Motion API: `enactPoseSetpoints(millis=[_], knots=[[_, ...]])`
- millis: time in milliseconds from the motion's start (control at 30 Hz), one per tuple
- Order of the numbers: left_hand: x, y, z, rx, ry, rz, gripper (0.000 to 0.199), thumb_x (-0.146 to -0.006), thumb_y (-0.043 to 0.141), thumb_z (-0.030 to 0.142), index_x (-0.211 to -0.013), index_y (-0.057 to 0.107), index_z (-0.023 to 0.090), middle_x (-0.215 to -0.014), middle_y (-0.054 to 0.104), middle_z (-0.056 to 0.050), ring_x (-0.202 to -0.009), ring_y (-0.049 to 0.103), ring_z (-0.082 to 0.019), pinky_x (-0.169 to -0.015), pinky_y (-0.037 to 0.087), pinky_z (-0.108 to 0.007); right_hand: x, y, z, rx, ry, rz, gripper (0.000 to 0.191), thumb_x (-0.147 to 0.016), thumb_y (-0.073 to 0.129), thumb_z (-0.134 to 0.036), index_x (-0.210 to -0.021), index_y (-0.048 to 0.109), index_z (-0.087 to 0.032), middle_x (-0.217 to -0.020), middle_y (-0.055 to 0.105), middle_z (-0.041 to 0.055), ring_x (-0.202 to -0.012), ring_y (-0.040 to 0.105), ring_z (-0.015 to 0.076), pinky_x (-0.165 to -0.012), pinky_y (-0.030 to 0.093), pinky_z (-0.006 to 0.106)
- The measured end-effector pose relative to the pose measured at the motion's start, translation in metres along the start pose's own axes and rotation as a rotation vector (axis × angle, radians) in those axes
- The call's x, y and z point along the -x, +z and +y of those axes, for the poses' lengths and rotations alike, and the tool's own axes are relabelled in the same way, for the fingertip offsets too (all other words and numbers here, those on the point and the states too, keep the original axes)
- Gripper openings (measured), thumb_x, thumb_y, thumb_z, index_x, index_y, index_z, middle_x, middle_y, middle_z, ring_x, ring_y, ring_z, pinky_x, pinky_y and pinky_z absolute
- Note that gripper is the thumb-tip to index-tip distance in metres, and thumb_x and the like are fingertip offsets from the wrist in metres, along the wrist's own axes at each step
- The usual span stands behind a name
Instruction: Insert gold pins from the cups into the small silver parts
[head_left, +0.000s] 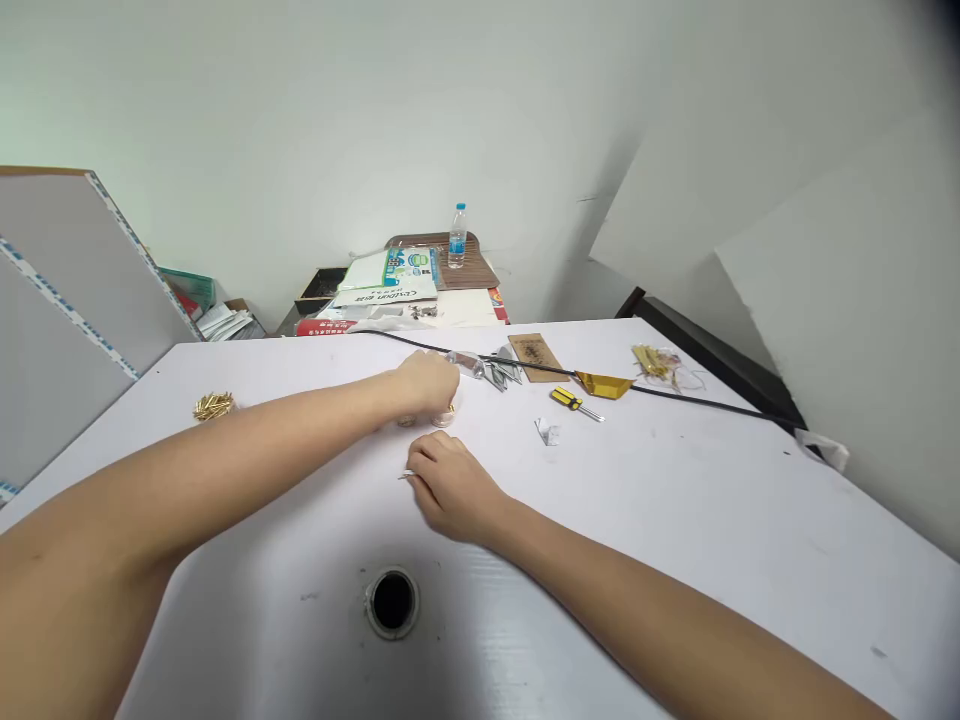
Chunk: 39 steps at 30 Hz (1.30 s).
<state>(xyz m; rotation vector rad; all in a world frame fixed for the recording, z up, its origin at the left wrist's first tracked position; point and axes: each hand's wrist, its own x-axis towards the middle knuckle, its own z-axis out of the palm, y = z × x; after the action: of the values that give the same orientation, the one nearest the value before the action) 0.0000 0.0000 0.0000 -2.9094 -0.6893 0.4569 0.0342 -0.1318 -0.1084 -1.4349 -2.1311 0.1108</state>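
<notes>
My left hand [429, 383] reaches over the middle of the white table [315, 560], its fingers closed and pointing down beside a small round clear container [442, 419]. A second small round piece [406, 421] lies just under its wrist. What the fingertips hold is too small to name. Nearer to me, my right hand [444, 484] rests on the table, its fingers curled round a thin, light-coloured object [407, 473] whose tip sticks out to the left. A heap of gold-coloured pins [214, 405] lies further left.
Behind the hands lie a black cable [525, 364], grey metal pieces [501, 370], a brown card [537, 357] and a yellow-black screwdriver [576, 403]. A round hole [393, 602] opens near the front. A bottle [457, 237] stands beyond the table.
</notes>
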Motion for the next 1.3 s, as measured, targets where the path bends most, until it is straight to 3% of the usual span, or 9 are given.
enactPoseSetpoints(millis=[133,333,400,500,567,633,800,1000,1300], knots=[[-0.002,0.002,0.005,-0.009,0.004,0.014,0.011,-0.065,0.071,0.012,-0.073,0.077,0.016,-0.083,0.074,-0.013,-0.087,0.064,-0.028,-0.074,0.045,-0.032,0.0,0.0,0.0,0.0,-0.002,-0.005,0.007,-0.092,0.053,-0.016,-0.088,0.059,-0.016,-0.102,0.061,0.0116,-0.092,0.049,0.0244,-0.081,0.04,0.038],[0.005,-0.003,-0.009,0.076,0.05,0.044,0.011,-0.072,0.07,0.018,-0.078,0.078,0.021,-0.085,0.074,-0.008,-0.088,0.065,-0.025,-0.077,0.046,-0.031,0.0,0.001,0.0,-0.044,0.012,0.021,0.007,-0.091,0.053,-0.016,-0.086,0.057,-0.017,-0.1,0.06,0.0109,-0.093,0.049,0.0241,-0.081,0.04,0.038],[0.015,-0.006,-0.015,0.141,0.084,0.154,0.013,-0.077,0.065,0.016,-0.079,0.077,0.02,-0.093,0.074,-0.008,-0.094,0.064,-0.025,-0.083,0.046,-0.032,0.0,0.001,0.002,-0.078,0.03,0.031,0.008,-0.091,0.052,-0.015,-0.085,0.056,-0.018,-0.096,0.06,0.0098,-0.091,0.049,0.0237,-0.08,0.04,0.037],[0.045,-0.002,-0.016,0.353,0.134,0.48,0.016,-0.085,0.057,0.018,-0.086,0.073,0.015,-0.103,0.072,-0.01,-0.103,0.06,-0.026,-0.093,0.044,-0.036,-0.001,0.001,0.006,-0.169,0.052,0.061,0.008,-0.09,0.051,-0.014,-0.085,0.055,-0.018,-0.091,0.061,0.0075,-0.087,0.05,0.0223,-0.08,0.04,0.036],[0.071,0.013,-0.01,0.648,0.073,0.652,0.018,-0.091,0.054,0.025,-0.092,0.069,0.016,-0.1,0.07,-0.008,-0.096,0.061,-0.022,-0.09,0.046,-0.035,-0.002,0.001,0.008,-0.254,0.061,0.095,0.008,-0.091,0.05,-0.015,-0.086,0.055,-0.018,-0.089,0.062,0.0065,-0.086,0.052,0.0214,-0.08,0.041,0.035],[0.096,0.037,-0.001,0.993,-0.063,0.657,0.023,-0.093,0.054,0.035,-0.096,0.067,0.016,-0.092,0.068,-0.007,-0.082,0.06,-0.019,-0.077,0.048,-0.032,-0.004,0.002,0.008,-0.339,0.095,0.124,0.009,-0.093,0.049,-0.016,-0.088,0.057,-0.018,-0.088,0.062,0.0056,-0.084,0.054,0.0201,-0.078,0.042,0.034],[0.129,0.1,0.021,1.281,-0.215,0.834,0.021,-0.09,0.062,0.037,-0.097,0.067,0.018,-0.107,0.065,-0.008,-0.103,0.06,-0.021,-0.084,0.05,-0.031,-0.01,0.0,0.001,-0.468,0.251,0.18,0.013,-0.094,0.049,-0.02,-0.091,0.062,-0.018,-0.082,0.062,0.0031,-0.073,0.054,0.0167,-0.066,0.04,0.029],[0.123,0.12,0.027,1.624,-0.293,0.68,0.03,-0.084,0.071,0.043,-0.098,0.068,0.016,-0.083,0.066,-0.004,-0.07,0.061,-0.014,-0.071,0.053,-0.028,-0.006,-0.003,-0.005,-0.523,0.19,0.172,0.015,-0.094,0.05,-0.018,-0.09,0.064,-0.019,-0.084,0.065,0.0039,-0.075,0.056,0.0165,-0.067,0.042,0.029],[0.124,0.13,0.025,1.736,-0.306,0.599,0.029,-0.085,0.071,0.042,-0.096,0.067,0.016,-0.07,0.06,0.001,-0.057,0.053,-0.01,-0.057,0.046,-0.024,-0.003,-0.004,-0.004,-0.526,0.21,0.138,0.015,-0.097,0.052,-0.025,-0.092,0.066,-0.02,-0.083,0.065,0.0036,-0.072,0.056,0.0162,-0.065,0.042,0.029]])
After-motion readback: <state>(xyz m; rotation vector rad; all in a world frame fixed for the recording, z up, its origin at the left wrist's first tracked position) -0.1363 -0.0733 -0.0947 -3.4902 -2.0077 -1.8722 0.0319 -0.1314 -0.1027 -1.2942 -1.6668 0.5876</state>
